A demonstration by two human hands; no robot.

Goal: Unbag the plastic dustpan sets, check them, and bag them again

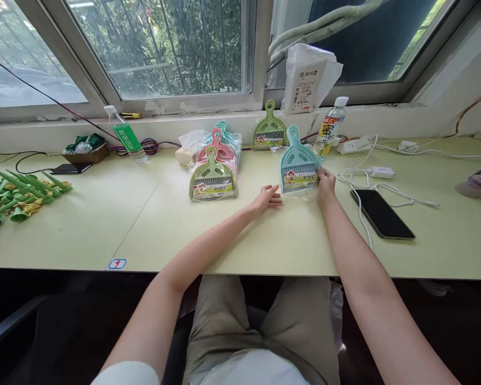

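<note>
My right hand (pixel 326 185) grips the right edge of a light blue mini dustpan and brush set (pixel 299 160) in clear plastic wrap, held upright over the table with its label facing me. Just left of its lower corner, my left hand (pixel 266 199) has its fingers stretched out and holds nothing. A green dustpan set (pixel 213 179) stands at the front of a row, with a pink dustpan set (pixel 221 147) and a blue one (pixel 223 127) behind it. Another green dustpan set (pixel 269 131) leans against the wall below the window.
Right of my hand lie a black phone (pixel 382 214), white cables and a charger (pixel 381 172). A drink bottle (pixel 331 125) stands behind, a green-labelled bottle (pixel 126 136) leans at the back left. Green artificial stems (pixel 24 195) lie far left, beside part of another person's hand.
</note>
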